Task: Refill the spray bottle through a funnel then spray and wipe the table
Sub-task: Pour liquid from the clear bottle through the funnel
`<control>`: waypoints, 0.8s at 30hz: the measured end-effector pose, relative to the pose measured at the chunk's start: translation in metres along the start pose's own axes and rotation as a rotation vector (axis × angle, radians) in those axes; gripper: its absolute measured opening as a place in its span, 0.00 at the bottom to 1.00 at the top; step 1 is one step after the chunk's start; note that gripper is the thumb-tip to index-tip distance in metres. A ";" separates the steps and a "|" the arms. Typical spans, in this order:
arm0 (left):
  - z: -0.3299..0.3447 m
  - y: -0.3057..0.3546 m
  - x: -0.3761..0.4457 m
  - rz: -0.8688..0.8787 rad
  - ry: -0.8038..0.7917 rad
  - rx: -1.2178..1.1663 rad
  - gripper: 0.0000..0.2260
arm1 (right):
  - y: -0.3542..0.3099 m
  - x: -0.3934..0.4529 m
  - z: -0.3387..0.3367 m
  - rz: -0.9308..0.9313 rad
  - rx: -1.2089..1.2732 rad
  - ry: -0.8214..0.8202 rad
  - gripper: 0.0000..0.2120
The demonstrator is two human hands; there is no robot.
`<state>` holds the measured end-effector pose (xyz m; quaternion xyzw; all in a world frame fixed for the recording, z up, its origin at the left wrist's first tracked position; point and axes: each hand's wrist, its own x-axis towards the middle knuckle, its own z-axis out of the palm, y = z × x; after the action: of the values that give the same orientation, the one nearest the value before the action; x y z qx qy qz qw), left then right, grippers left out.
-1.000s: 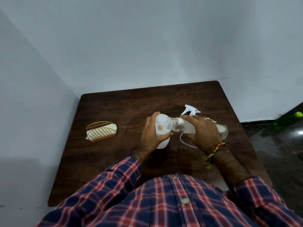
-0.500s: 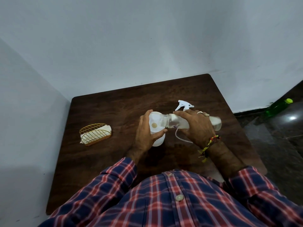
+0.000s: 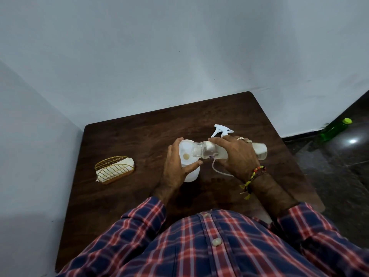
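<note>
A white funnel [image 3: 186, 151] sits in the mouth of a white spray bottle [image 3: 191, 175] standing upright on the dark wooden table [image 3: 129, 196]. My left hand [image 3: 176, 166] grips the funnel and the bottle's top. My right hand [image 3: 236, 156] holds a clear plastic bottle [image 3: 211, 151] tipped on its side, its open neck over the funnel's bowl. The white trigger spray head [image 3: 221, 131] lies on the table behind my right hand, and its thin tube [image 3: 218, 171] curls out beneath that hand.
A gold wire holder with white cloth or napkins [image 3: 114, 171] stands at the table's left. A green bottle with a yellow-green cap [image 3: 335, 128] lies on the dark floor at the right. Grey walls close off the back and left.
My hands, the funnel and the clear bottle keep the same hold and pose. The camera view has shifted, so the table sits lower and further right in frame.
</note>
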<state>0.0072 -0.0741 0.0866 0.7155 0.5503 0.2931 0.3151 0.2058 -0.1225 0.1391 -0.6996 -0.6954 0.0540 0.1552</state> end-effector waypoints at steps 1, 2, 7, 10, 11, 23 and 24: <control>0.000 -0.001 0.000 -0.007 -0.002 0.002 0.41 | 0.000 0.000 0.000 0.002 -0.001 -0.002 0.29; 0.001 -0.001 0.000 -0.010 -0.003 0.008 0.41 | -0.001 0.000 0.000 0.003 -0.001 -0.006 0.29; 0.002 0.000 0.000 -0.010 0.008 0.006 0.40 | 0.000 0.001 0.001 0.009 0.004 -0.020 0.28; 0.002 0.001 0.000 -0.002 0.014 0.006 0.40 | 0.000 0.001 0.002 0.012 0.002 -0.012 0.28; 0.002 0.001 0.000 0.000 0.012 0.007 0.40 | 0.000 0.001 0.002 0.014 0.003 -0.012 0.28; 0.001 0.001 -0.002 -0.003 0.024 -0.001 0.41 | -0.002 0.001 0.001 0.020 0.011 -0.017 0.27; 0.001 0.002 -0.003 -0.003 0.026 -0.004 0.41 | -0.001 0.001 0.001 0.020 0.010 -0.017 0.28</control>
<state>0.0080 -0.0772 0.0871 0.7102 0.5548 0.3031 0.3098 0.2042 -0.1212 0.1389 -0.7051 -0.6895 0.0647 0.1522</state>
